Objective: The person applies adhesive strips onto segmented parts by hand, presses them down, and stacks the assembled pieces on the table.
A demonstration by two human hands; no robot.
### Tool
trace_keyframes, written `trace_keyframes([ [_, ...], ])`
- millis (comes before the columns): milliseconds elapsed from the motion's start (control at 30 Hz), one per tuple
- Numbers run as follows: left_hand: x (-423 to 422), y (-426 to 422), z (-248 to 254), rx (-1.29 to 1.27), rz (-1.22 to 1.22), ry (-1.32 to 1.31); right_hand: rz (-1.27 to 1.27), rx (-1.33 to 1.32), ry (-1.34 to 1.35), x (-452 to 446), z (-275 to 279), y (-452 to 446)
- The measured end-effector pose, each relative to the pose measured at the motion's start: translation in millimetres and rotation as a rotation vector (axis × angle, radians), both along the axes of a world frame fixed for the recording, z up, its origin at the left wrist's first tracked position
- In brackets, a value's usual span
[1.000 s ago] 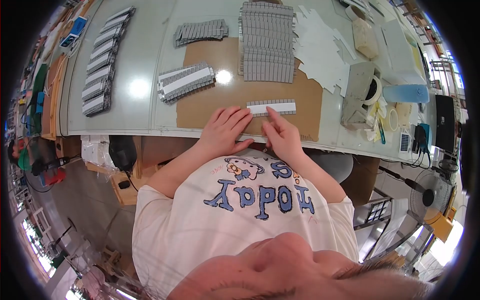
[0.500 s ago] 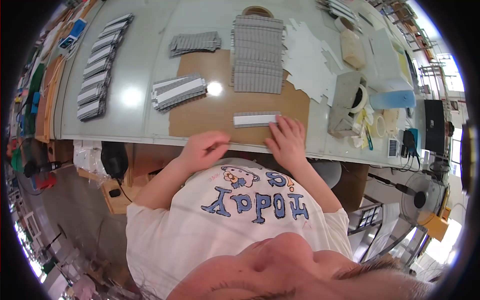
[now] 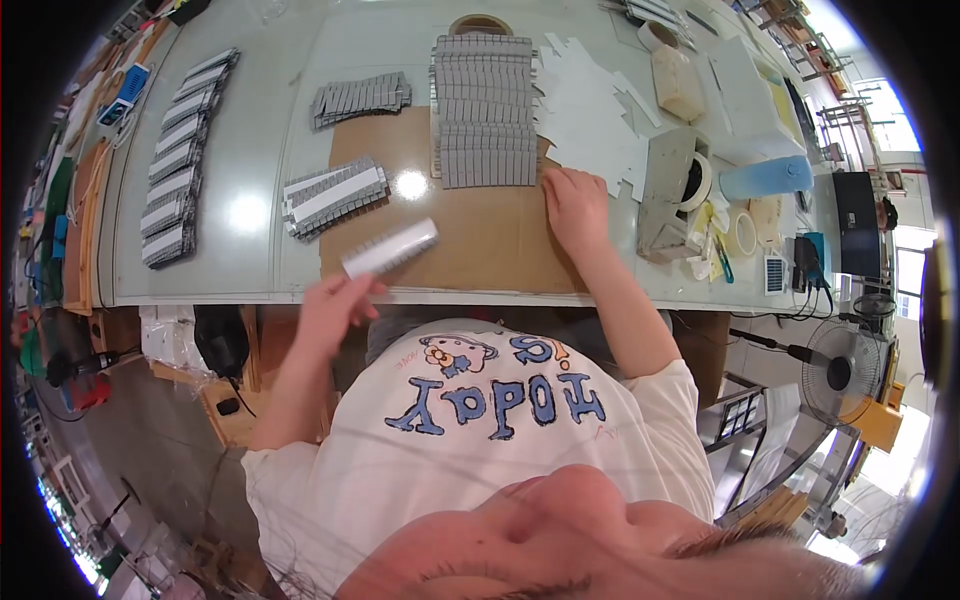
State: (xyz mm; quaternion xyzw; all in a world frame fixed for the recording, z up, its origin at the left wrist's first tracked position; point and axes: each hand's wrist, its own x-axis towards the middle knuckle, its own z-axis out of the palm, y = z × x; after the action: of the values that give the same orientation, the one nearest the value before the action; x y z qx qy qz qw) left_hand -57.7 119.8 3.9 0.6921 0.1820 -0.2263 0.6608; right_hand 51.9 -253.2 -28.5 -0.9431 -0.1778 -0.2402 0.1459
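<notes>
A flat strip, grey with a white band along it, is tilted over the cardboard's front left part. My left hand has its fingers at the strip's lower left end and grips it. At the cardboard's right side, my right hand has its fingers curled down by the edge of the loose white strips. Its fingertips are hidden, so anything in them cannot be made out. Left of the cardboard lies a fanned pile of white-banded grey strips. Overlapping rows of grey strips lie at its back.
A long row of white-banded strips runs along the left. Another grey pile lies behind the fanned one. A tape roll sits at the back. On the right are a tool box, a blue bottle and a cream block.
The single strip has gone from the cardboard's front middle to the left, now in my left hand. My right hand has left it and moved forward to the white strips.
</notes>
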Motion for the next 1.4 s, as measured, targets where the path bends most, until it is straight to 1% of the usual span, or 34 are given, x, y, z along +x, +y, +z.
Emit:
trace_keyframes([
  [33, 14, 6, 13, 0.028, 0.042, -0.036, 0.014, -0.049, -0.002, 5, 0, -2],
  [133, 59, 44, 27, 0.046, 0.071, -0.138, 0.046, -0.099, -0.027, 11, 3, -3],
  [233, 98, 69, 28, 0.149, 0.068, -0.082, 0.053, -0.164, -0.027, 16, -2, -5],
  [267, 104, 76, 26, 0.149, 0.067, -0.083, 0.053, -0.164, -0.027, 16, -1, -5],
  [333, 113, 87, 24, 0.411, -0.037, 0.004, 0.064, -0.226, -0.027, 14, 4, -4],
  [367, 112, 85, 25, 0.408, -0.043, -0.001, 0.057, -0.229, -0.03, 11, 8, -4],
  [433, 104, 76, 27, 0.975, -0.117, -0.17, 0.058, -0.293, 0.009, -4, 18, -5],
  [467, 98, 72, 28, 1.256, -0.149, -0.261, 0.089, -0.243, -0.049, -13, 20, -7],
  [500, 89, 58, 24, 1.105, -0.094, -0.368, 0.079, -0.249, -0.051, -27, 21, -11],
  [567, 68, 15, 18, 0.821, -0.064, -0.604, 0.024, -0.252, 0.009, -48, 16, -24],
  [600, 63, -1, 9, 0.806, -0.175, -0.806, 0.025, -0.252, 0.006, -48, 12, -31],
  [633, 58, -16, 1, 0.784, -0.29, -1.003, -0.135, -0.247, 0.001, -49, 7, -39],
  [667, 53, -34, -5, 0.777, -0.36, -1.077, -0.297, -0.242, 0.001, -53, 4, -48],
  [700, 50, -52, -9, 0.766, -0.431, -1.153, -0.41, -0.244, 0.096, -48, 6, -56],
  [733, 49, -68, -14, 0.731, -0.51, -1.153, -0.41, -0.245, 0.1, -42, 6, -57],
  [767, 50, -81, -17, 0.698, -0.586, -1.153, -0.5, -0.211, 0.14, -35, 5, -58],
  [800, 52, -92, -17, 0.7, -0.584, -1.151, -0.586, -0.175, 0.178, -32, 6, -58],
  [833, 54, -101, -16, 0.716, -0.645, -1.223, -0.581, -0.174, 0.178, -32, 8, -58],
  [867, 56, -107, -16, 0.732, -0.709, -1.295, -0.579, -0.181, 0.281, -32, 10, -58],
  [900, 56, -110, -22, 0.726, -0.744, -1.273, -0.577, -0.188, 0.384, -31, 11, -58],
  [1000, 51, -103, -24, 0.724, -0.797, -1.263, -0.49, -0.205, 0.361, -64, 13, -52],
  [1033, 48, -100, -25, 0.727, -0.799, -1.255, -0.485, -0.203, 0.367, -81, 14, -47],
  [1100, 40, -90, -25, 0.722, -0.793, -1.253, -0.355, -0.198, 0.278, -113, 21, -32],
  [1133, 37, -85, -25, 0.726, -0.795, -1.243, -0.349, -0.194, 0.285, -123, 25, -31],
  [1200, 31, -77, -26, 0.723, -0.746, -1.267, -0.219, -0.139, 0.143, -135, 31, -33],
  [1233, 29, -76, -26, 0.725, -0.749, -1.259, -0.216, -0.135, 0.149, -138, 28, -37],
  [1300, 25, -75, -26, 0.759, -0.669, -1.291, -0.132, -0.111, 0.138, -141, 23, -42],
  [1400, 25, -75, -28, 0.776, -0.643, -1.3, -0.091, -0.103, 0.159, -151, 24, -40],
])
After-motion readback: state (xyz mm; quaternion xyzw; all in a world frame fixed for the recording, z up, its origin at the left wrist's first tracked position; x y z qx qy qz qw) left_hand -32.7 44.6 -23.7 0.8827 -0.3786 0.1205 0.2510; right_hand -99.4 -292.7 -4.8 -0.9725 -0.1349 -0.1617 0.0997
